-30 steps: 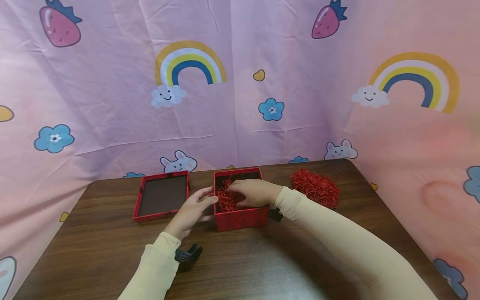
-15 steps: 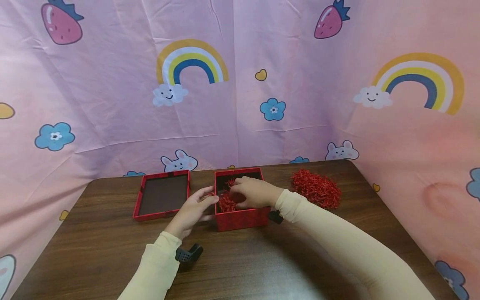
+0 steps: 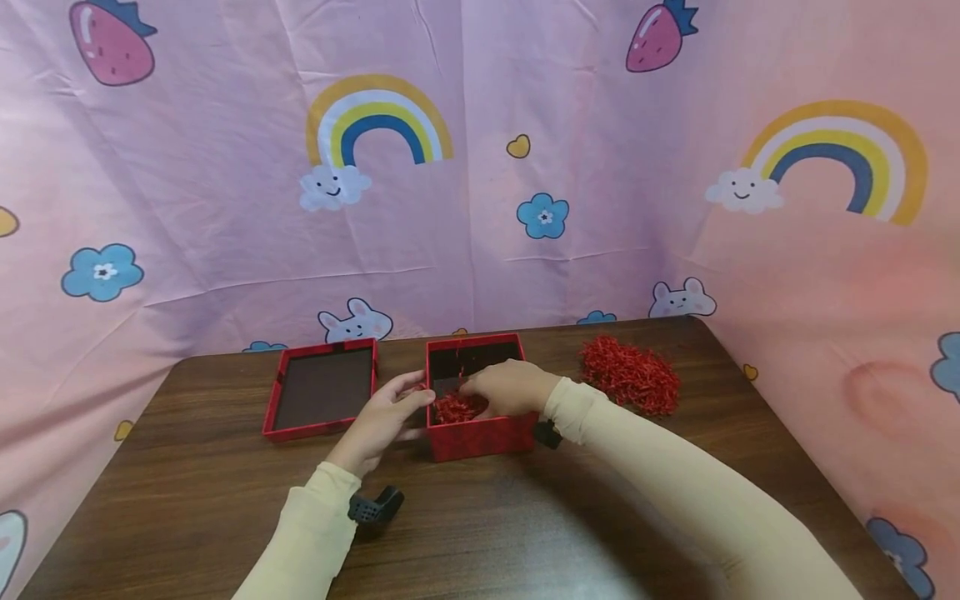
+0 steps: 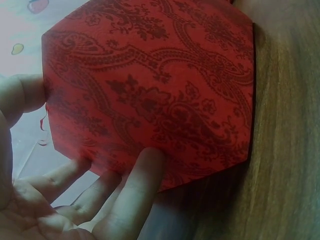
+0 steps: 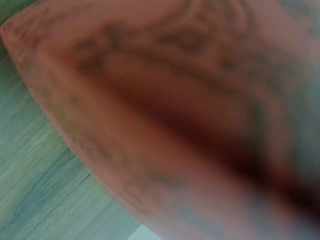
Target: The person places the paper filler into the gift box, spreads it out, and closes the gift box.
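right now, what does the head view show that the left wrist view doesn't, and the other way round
Only the head view: the bare right hand inside the rectangular red box with a dark lining, the clump of crinkled red shredded paper in it, a separate red shredded-paper heap to the right, and the shallow red, dark-lined lid.

Only the left wrist view: the box's outer left wall, its dark paisley pattern clear.

Both: the box, bare left hand, brown wood-grain table and pastel cartoon-print cloth.

Red rect. box (image 3: 480, 441) w/ dk. floral pattern on outer walls, approx. ctr. of scene: upright, top open, int. dk. Red crinkled shred, paper-type (image 3: 456, 409): loose clump inside box, near-left portion; rt. extent hidden from view.
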A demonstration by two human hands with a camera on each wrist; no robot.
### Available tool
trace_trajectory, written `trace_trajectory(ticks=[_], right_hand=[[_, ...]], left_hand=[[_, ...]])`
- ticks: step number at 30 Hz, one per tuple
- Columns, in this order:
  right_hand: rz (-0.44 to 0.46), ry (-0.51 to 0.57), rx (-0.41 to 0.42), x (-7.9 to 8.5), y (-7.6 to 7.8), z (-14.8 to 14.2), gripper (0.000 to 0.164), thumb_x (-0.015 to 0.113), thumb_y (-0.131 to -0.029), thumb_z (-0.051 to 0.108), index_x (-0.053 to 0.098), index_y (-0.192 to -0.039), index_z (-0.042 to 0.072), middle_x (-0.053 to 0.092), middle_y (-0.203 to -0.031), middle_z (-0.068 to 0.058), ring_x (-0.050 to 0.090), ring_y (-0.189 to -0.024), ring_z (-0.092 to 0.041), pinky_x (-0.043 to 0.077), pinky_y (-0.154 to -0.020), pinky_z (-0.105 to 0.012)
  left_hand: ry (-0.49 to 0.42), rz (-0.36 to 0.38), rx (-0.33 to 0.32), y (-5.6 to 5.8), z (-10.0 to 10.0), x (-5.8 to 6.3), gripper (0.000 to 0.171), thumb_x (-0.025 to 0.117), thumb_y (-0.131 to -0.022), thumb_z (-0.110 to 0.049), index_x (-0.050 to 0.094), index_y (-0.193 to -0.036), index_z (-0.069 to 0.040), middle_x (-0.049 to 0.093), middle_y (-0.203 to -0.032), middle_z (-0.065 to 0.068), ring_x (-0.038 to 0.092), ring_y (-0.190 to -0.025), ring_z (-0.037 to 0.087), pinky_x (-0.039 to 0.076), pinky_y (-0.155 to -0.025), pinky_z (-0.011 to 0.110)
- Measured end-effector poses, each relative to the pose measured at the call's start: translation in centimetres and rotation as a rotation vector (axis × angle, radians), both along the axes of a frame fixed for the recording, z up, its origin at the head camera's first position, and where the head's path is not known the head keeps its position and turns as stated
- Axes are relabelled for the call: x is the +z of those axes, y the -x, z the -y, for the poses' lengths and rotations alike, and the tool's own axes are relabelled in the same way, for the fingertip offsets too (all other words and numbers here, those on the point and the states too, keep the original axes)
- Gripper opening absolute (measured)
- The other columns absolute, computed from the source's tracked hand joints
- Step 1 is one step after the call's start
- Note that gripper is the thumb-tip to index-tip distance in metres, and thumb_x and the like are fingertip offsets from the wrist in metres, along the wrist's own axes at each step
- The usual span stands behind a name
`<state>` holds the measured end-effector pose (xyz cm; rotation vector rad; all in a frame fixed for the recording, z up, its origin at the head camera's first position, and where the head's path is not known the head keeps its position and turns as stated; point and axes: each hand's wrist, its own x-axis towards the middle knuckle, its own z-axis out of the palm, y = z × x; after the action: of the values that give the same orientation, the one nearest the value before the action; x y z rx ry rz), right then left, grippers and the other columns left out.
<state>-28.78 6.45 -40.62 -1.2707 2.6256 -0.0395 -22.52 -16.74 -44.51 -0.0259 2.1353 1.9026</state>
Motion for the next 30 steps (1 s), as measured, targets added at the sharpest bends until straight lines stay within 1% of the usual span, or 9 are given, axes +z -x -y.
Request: trace_trajectory(ticks=[4, 9, 11, 12, 15, 17, 19, 26, 30], right_hand=[[-0.01, 0.026, 0.003, -0.01, 0.01, -0.13, 0.047, 0.077, -0.093, 0.045, 0.069, -0.133, 0.023, 0.072, -0.125, 0.006, 0.067, -0.115, -0.013, 0.055, -0.099, -0.044], [-0.096, 0.099, 0.002, 0.02, -0.24, -0.24, 0.052, 0.078, -0.09, 0.048, 0.068, -0.133, 0.019, 0.065, -0.128, 0.0, 0.062, -0.119, -0.018, 0.055, -0.099, -0.041], [-0.123, 0.121, 0.002, 0.1, -0.36, -0.26, 0.058, 0.078, -0.09, 0.048, 0.065, -0.137, 0.017, 0.062, -0.134, -0.003, 0.058, -0.125, -0.02, 0.053, -0.104, -0.039], [-0.116, 0.118, 0.002, 0.17, -0.42, -0.26, 0.06, 0.077, -0.091, 0.048, 0.063, -0.14, 0.016, 0.062, -0.137, -0.003, 0.057, -0.128, -0.02, 0.052, -0.105, -0.04], [-0.043, 0.048, -0.002, 0.36, -0.42, -0.12, 0.059, 0.074, -0.094, 0.047, 0.061, -0.145, 0.019, 0.064, -0.14, 0.002, 0.059, -0.13, -0.017, 0.049, -0.109, -0.043], [0.017, 0.006, -0.001, 0.56, -0.43, 0.0, 0.054, 0.073, -0.096, 0.045, 0.064, -0.143, 0.022, 0.068, -0.136, 0.005, 0.062, -0.127, -0.014, 0.049, -0.108, -0.044], [0.053, -0.015, -0.002, 0.68, -0.41, 0.09, 0.047, 0.073, -0.096, 0.044, 0.068, -0.138, 0.025, 0.071, -0.128, 0.008, 0.065, -0.119, -0.011, 0.051, -0.104, -0.044], [0.036, 0.042, 0.006, 0.79, -0.39, -0.15, 0.046, 0.075, -0.094, 0.044, 0.069, -0.135, 0.023, 0.069, -0.131, 0.007, 0.064, -0.121, -0.012, 0.051, -0.104, -0.045], [0.044, 0.132, 0.049, 0.73, -0.08, -0.57, 0.047, 0.076, -0.094, 0.042, 0.068, -0.135, 0.02, 0.068, -0.131, 0.004, 0.062, -0.123, -0.013, 0.05, -0.106, -0.041]], left_hand=[[0.001, 0.003, -0.001, 0.02, -0.05, 0.0, 0.069, 0.068, -0.1, -0.037, 0.038, -0.158, -0.015, 0.042, -0.157, 0.018, 0.053, -0.137, 0.039, 0.056, -0.098, 0.052], [-0.01, 0.001, -0.002, -0.1, -0.1, -0.03, 0.07, 0.069, -0.099, -0.039, 0.039, -0.158, -0.015, 0.044, -0.155, 0.018, 0.053, -0.137, 0.037, 0.056, -0.098, 0.052], [-0.017, -0.005, -0.004, -0.14, -0.06, 0.02, 0.07, 0.069, -0.1, -0.039, 0.038, -0.158, -0.014, 0.045, -0.155, 0.019, 0.053, -0.137, 0.038, 0.056, -0.098, 0.052], [-0.02, -0.008, -0.007, -0.17, -0.04, 0.06, 0.069, 0.068, -0.1, -0.037, 0.038, -0.158, -0.013, 0.044, -0.155, 0.02, 0.052, -0.138, 0.038, 0.056, -0.098, 0.053], [-0.021, -0.012, -0.009, -0.21, -0.03, 0.12, 0.069, 0.067, -0.101, -0.036, 0.037, -0.159, -0.012, 0.043, -0.156, 0.02, 0.051, -0.139, 0.038, 0.056, -0.098, 0.053], [-0.015, -0.012, -0.007, -0.22, -0.04, 0.11, 0.069, 0.067, -0.101, -0.035, 0.037, -0.159, -0.012, 0.043, -0.156, 0.02, 0.051, -0.138, 0.038, 0.056, -0.098, 0.053], [-0.007, -0.008, 0.002, -0.21, -0.05, 0.09, 0.067, 0.067, -0.101, -0.035, 0.038, -0.158, -0.014, 0.045, -0.155, 0.018, 0.052, -0.137, 0.037, 0.056, -0.097, 0.052], [0.004, -0.006, -0.001, -0.2, -0.1, 0.25, 0.068, 0.067, -0.101, -0.037, 0.038, -0.158, -0.015, 0.042, -0.157, 0.017, 0.052, -0.137, 0.038, 0.055, -0.098, 0.052], [0.011, -0.005, -0.004, -0.28, -0.1, 0.37, 0.068, 0.067, -0.101, -0.037, 0.038, -0.158, -0.015, 0.042, -0.157, 0.017, 0.05, -0.139, 0.039, 0.055, -0.099, 0.052]])
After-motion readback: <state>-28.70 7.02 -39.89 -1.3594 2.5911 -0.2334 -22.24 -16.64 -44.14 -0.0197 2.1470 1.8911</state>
